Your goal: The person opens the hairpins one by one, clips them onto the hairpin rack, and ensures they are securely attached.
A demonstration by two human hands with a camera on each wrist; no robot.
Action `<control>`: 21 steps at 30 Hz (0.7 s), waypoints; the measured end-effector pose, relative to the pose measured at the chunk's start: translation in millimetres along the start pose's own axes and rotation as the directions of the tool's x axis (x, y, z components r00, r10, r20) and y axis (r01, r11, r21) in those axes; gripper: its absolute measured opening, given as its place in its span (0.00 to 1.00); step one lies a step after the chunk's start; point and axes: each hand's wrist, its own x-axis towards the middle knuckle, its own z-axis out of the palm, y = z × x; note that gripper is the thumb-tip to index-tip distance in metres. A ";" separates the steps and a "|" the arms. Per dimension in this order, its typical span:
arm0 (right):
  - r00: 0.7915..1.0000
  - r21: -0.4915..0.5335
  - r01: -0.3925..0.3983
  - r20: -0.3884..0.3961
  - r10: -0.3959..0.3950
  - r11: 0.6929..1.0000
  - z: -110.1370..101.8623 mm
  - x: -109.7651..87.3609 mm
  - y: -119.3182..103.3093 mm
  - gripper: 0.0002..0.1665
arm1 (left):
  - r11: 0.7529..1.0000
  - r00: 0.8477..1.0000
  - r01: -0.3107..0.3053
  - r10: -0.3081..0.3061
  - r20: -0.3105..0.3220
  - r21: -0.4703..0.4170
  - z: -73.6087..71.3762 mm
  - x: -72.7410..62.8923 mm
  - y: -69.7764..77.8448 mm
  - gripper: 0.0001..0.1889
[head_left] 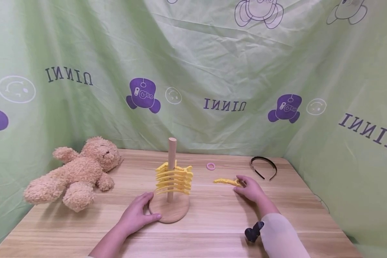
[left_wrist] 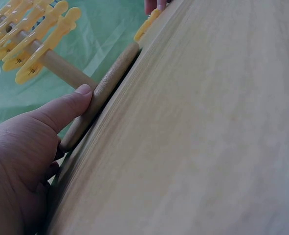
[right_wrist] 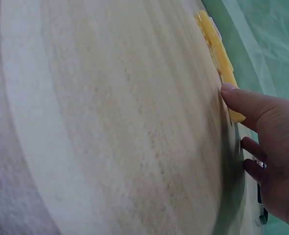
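Observation:
A wooden stand with an upright post (head_left: 172, 152) and a round base (head_left: 170, 212) stands mid-table. Several yellow hair clips (head_left: 175, 175) are clamped one above another on the post. My left hand (head_left: 135, 215) holds the base by its left edge, and in the left wrist view the thumb (left_wrist: 78, 102) presses on the rim. To the right of the stand, another yellow hair clip (head_left: 225, 181) lies along the tabletop. My right hand (head_left: 252, 190) pinches its right end; the thumb (right_wrist: 242, 100) lies across the clip in the right wrist view.
A plush teddy bear (head_left: 79, 170) lies at the table's left. Toward the back are a small pink ring (head_left: 210, 166) and a black headband (head_left: 264, 159). Green printed cloth (head_left: 193, 71) hangs behind and along the sides of the wooden table (head_left: 219, 233).

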 end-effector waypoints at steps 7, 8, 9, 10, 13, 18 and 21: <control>1.000 -0.043 -0.012 -0.021 0.011 0.999 2.7 1.1 0.6 0.32 | 1.000 1.000 -0.002 0.002 -0.008 0.003 0.7 0.5 -1.5 0.48; 1.000 -0.043 -0.012 -0.025 0.011 0.999 2.6 0.8 0.4 0.32 | 1.000 1.000 -0.001 0.001 -0.008 0.003 1.0 0.9 -1.8 0.48; 1.000 -0.046 -0.011 -0.027 0.009 0.999 2.7 0.6 0.5 0.32 | 1.000 1.000 -0.001 0.001 -0.009 0.002 1.3 1.2 -2.2 0.48; 1.000 -0.051 -0.008 -0.029 0.006 0.999 2.8 0.4 1.0 0.32 | 1.000 1.000 -0.001 0.001 -0.010 0.003 1.5 1.6 -2.5 0.48; 0.999 -0.047 -0.005 -0.034 0.004 0.999 3.2 -1.2 0.8 0.32 | 1.000 1.000 -0.005 0.005 -0.012 0.001 1.8 2.3 -3.3 0.48; 0.999 -0.017 -0.001 -0.041 0.000 1.000 3.9 -5.4 0.3 0.31 | 1.000 1.000 0.000 0.000 -0.011 -0.008 2.0 2.1 -3.9 0.48; 0.999 0.011 -0.002 -0.049 0.003 1.000 3.4 -9.6 -1.8 0.31 | 1.000 1.000 0.002 -0.002 -0.007 -0.012 2.2 2.3 -3.6 0.49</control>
